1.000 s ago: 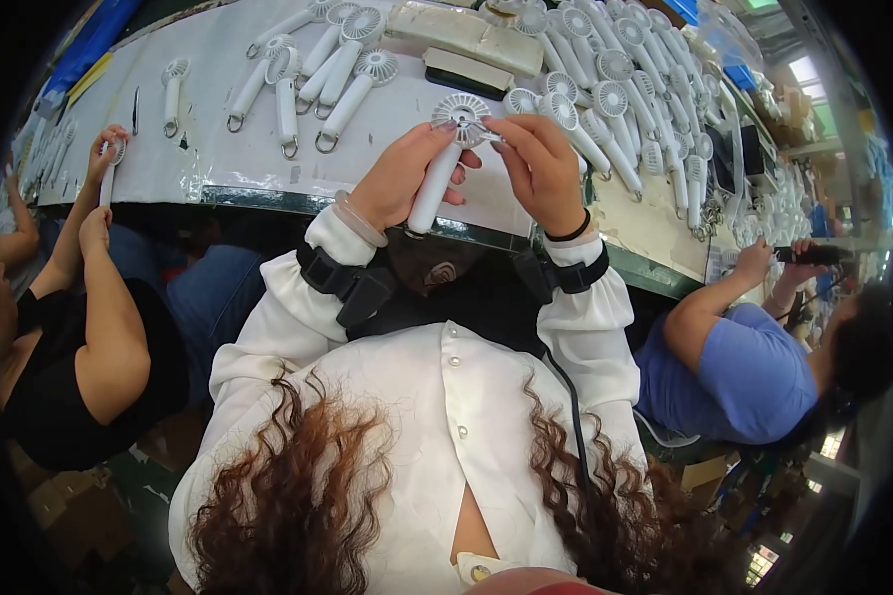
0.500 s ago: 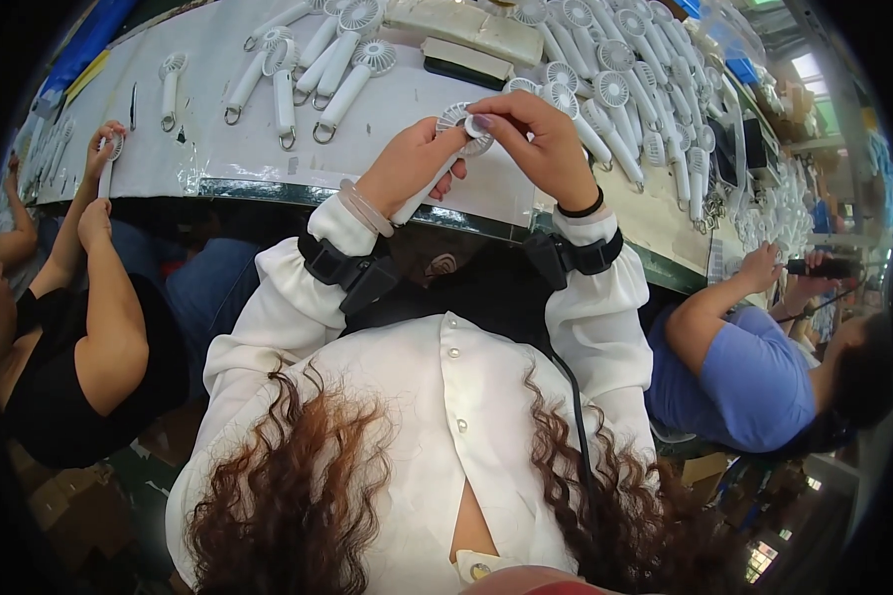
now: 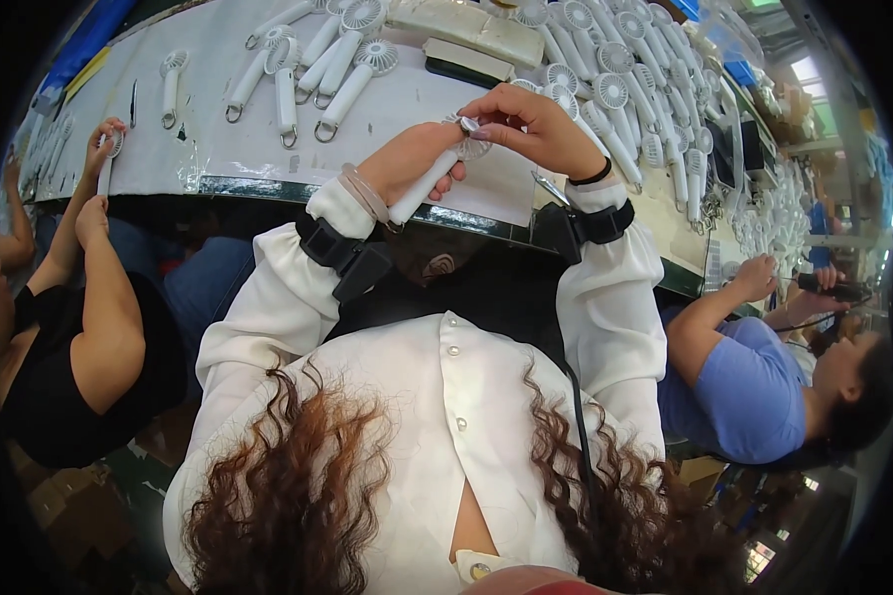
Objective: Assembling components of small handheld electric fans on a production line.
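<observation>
My left hand point(image 3: 412, 159) grips the white handle of a small hand-held fan point(image 3: 429, 183), held tilted over the near edge of the white worktable point(image 3: 218, 149). My right hand point(image 3: 531, 127) pinches the fan's round grille head at the top. Both forearms wear white sleeves with black wrist straps. Several more white hand-held fans point(image 3: 342, 59) lie on the table just beyond my hands.
A dense row of white fans point(image 3: 625, 109) runs along the table's right side. A person in black point(image 3: 79, 327) on my left holds a fan at the table edge. A person in a blue shirt point(image 3: 754, 387) works on my right with a dark tool.
The fan and both hands have shifted right and slightly lower. The fan's handle has tilted from near upright to slanting down-left, with my right hand now on its head.
</observation>
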